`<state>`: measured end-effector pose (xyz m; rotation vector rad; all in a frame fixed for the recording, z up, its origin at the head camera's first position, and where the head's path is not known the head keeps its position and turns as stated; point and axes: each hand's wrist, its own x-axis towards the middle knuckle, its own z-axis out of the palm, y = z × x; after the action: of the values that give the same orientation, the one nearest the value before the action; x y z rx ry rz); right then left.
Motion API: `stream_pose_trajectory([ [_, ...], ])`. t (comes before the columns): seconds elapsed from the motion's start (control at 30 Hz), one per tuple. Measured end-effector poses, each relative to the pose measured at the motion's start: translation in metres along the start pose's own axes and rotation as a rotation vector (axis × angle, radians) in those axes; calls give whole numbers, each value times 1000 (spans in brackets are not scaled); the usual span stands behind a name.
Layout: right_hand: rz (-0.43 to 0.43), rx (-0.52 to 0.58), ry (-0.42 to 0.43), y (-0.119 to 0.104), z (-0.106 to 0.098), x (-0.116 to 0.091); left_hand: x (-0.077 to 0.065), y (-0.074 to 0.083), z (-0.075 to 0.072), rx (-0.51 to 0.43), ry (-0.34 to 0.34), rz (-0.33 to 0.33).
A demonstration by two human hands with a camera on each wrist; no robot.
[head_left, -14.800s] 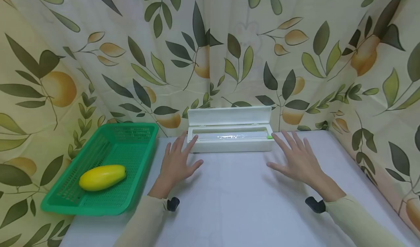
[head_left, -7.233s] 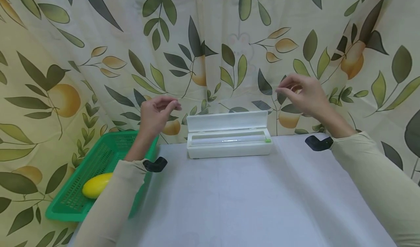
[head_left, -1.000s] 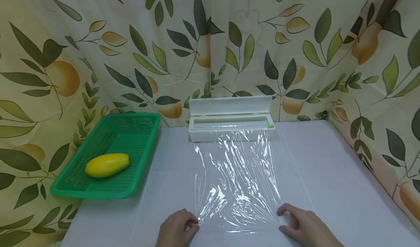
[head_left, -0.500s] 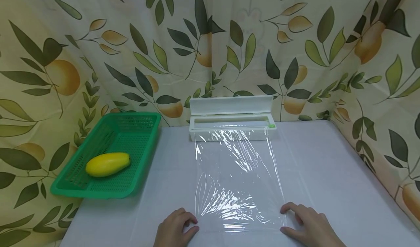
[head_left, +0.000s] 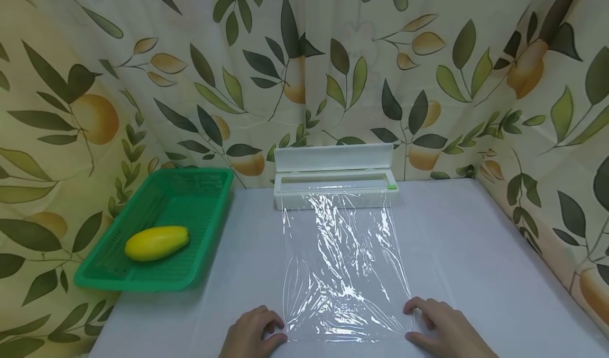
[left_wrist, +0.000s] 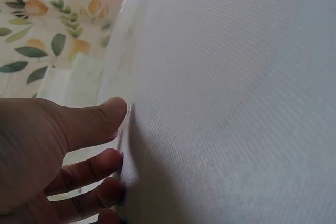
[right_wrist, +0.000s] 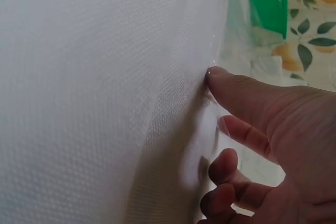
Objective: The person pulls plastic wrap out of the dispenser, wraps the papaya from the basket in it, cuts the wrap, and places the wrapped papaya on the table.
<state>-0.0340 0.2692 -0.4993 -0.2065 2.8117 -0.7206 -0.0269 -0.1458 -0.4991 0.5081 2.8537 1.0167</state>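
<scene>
A sheet of clear plastic wrap (head_left: 344,273) runs from a white wrap dispenser box (head_left: 335,199) down the white table towards me in the head view. My left hand (head_left: 252,333) is at its near left corner, thumb and forefinger apart, fingertips touching the film's edge. At the near right corner my right hand (head_left: 447,329) touches the film the same way, thumb and forefinger spread. In the left wrist view the thumb (left_wrist: 97,121) rests on the tabletop beside loosely bent fingers. The right thumb (right_wrist: 236,90) likewise presses down in the right wrist view.
A green plastic basket (head_left: 209,241) stands at the left with a yellow papaya-like fruit (head_left: 157,243) inside. The dispenser's lid (head_left: 333,157) is raised, and a green tab (head_left: 392,187) sits at its right end. Leaf-and-fruit patterned curtains (head_left: 304,72) enclose the table's back and sides.
Both hands, raised behind the box several seconds ago, are now near the front, with the wrap drawn out between. In the last second they barely shift, while the film's creases change.
</scene>
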Motion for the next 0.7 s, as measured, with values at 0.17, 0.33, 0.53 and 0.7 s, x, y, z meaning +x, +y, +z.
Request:
stream_pose_trajectory([
  [0.17, -19, 25, -20, -1, -1, 1, 2, -1, -3, -19, -38, -15],
  [0.33, -54, 42, -41, 0, -3, 2, 4, 0, -14, -25, 0, 24],
  [0.53, -87, 50, -30, 2, -4, 2, 10, 9, -40, 19, 60, 26],
  [0.7, -133, 54, -17, 4, -3, 2, 17, 14, -68, 70, 161, 100],
])
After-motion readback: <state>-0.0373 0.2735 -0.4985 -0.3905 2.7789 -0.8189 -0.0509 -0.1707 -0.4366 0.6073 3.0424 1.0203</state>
